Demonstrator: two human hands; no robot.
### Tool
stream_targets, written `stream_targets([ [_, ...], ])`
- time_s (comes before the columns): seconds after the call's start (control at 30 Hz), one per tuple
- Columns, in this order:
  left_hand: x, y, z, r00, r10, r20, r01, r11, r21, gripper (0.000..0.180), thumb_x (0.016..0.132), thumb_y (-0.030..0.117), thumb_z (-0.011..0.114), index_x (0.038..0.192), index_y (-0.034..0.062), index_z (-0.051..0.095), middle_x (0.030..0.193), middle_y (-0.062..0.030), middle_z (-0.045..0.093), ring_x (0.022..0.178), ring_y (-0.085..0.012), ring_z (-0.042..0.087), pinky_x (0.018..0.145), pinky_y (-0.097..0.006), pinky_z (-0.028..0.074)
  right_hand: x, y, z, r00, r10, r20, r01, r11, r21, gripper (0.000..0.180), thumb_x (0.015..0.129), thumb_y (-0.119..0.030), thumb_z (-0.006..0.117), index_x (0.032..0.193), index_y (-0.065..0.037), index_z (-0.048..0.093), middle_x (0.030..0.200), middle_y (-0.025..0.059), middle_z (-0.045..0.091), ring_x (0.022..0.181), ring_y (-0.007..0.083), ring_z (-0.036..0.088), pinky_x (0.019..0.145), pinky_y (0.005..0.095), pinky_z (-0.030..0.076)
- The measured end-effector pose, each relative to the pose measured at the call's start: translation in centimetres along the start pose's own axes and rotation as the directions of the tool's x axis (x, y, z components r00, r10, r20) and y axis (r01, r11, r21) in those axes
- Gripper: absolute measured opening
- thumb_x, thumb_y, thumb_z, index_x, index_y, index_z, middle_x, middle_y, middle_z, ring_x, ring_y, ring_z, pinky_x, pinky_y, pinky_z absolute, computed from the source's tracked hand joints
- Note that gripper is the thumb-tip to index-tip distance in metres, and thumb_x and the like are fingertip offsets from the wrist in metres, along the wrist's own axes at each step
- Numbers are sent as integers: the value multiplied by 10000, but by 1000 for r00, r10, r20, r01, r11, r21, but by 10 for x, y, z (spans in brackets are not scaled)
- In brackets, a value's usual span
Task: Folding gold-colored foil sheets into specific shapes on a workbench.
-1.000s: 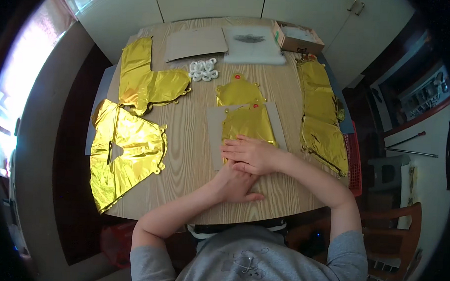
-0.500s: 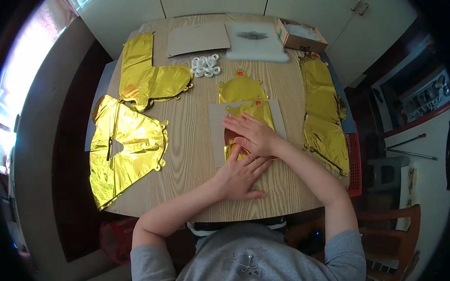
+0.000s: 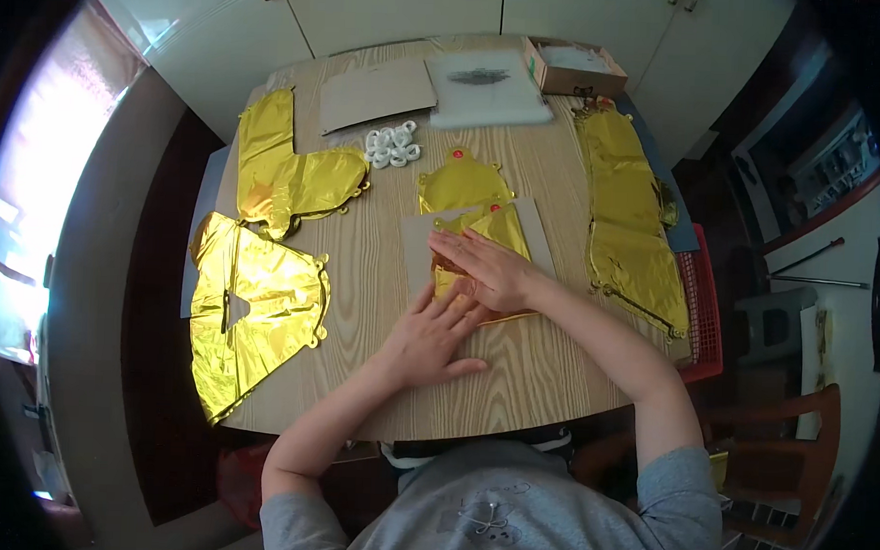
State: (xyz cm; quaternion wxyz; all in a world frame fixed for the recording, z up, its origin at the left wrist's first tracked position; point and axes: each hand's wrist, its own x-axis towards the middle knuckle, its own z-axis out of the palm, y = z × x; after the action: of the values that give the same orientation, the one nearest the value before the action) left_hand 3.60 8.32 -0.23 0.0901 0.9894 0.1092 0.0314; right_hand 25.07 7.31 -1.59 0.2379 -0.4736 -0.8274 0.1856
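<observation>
A folded gold foil balloon [image 3: 495, 233] lies on a grey cardboard sheet [image 3: 417, 250] in the middle of the wooden table [image 3: 543, 376]. My right hand [image 3: 484, 267] rests flat on this foil, fingers spread and pointing left. My left hand [image 3: 433, 338] lies flat just below it, fingertips touching the foil's lower left edge. Neither hand grips anything. A second gold foil piece [image 3: 460, 184] sticks out from under the cardboard's far edge.
More gold foil balloons lie at the left [image 3: 250, 307], upper left [image 3: 288, 178] and right [image 3: 626, 218]. White plastic rings [image 3: 391, 145], a brown cardboard sheet [image 3: 376, 95], a white packet [image 3: 487, 86] and an open box [image 3: 573, 66] sit at the far edge. A red crate [image 3: 705, 313] stands on the right.
My right hand slid away from me over the foil, toward its upper part. My left hand stayed pressed flat at the foil's near edge.
</observation>
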Motion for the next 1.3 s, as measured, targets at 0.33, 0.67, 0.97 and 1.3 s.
stream_targets([
  [0.33, -6, -2, -4, 996, -90, -4, 90, 996, 29, 918, 859, 705, 415, 1489, 54, 266, 1533, -162, 287, 1435, -359, 218, 1153, -551, 132, 1, 26, -20, 919, 201, -339, -334, 854, -400, 506, 899, -302, 579, 1322, -45, 472, 1404, 155, 450, 1322, 314, 399, 1105, 458, 302],
  [0.67, -21, 15, -8, 995, -97, 25, 95, 993, 75, 921, 851, 722, 402, 1486, 66, 283, 1538, -130, 293, 1434, -343, 229, 1155, -539, 146, -14, 56, -6, 831, 113, -544, -311, 906, -287, 320, 857, -303, 624, 1062, -63, 573, 1026, 146, 568, 977, 357, 545, 853, 459, 448],
  [0.97, -79, 67, -18, 977, -205, 56, 199, 976, 92, 890, 816, 685, 508, 1436, 58, 388, 1517, -120, 326, 1427, -312, 252, 1135, -552, 196, -56, -45, 7, 899, 234, -370, -372, 853, -366, 411, 858, -344, 637, 1142, -63, 544, 1076, 108, 536, 996, 314, 507, 869, 440, 407],
  [1.3, -84, 129, 9, 976, -216, -16, 215, 976, -34, 813, 778, 628, 619, 1413, 151, 445, 1472, -166, 358, 1365, -450, 281, 1061, -682, 201, -64, -36, 1, 846, 230, -480, -398, 873, -282, 399, 883, -355, 601, 1120, -40, 542, 1107, 148, 550, 1021, 337, 533, 879, 469, 422],
])
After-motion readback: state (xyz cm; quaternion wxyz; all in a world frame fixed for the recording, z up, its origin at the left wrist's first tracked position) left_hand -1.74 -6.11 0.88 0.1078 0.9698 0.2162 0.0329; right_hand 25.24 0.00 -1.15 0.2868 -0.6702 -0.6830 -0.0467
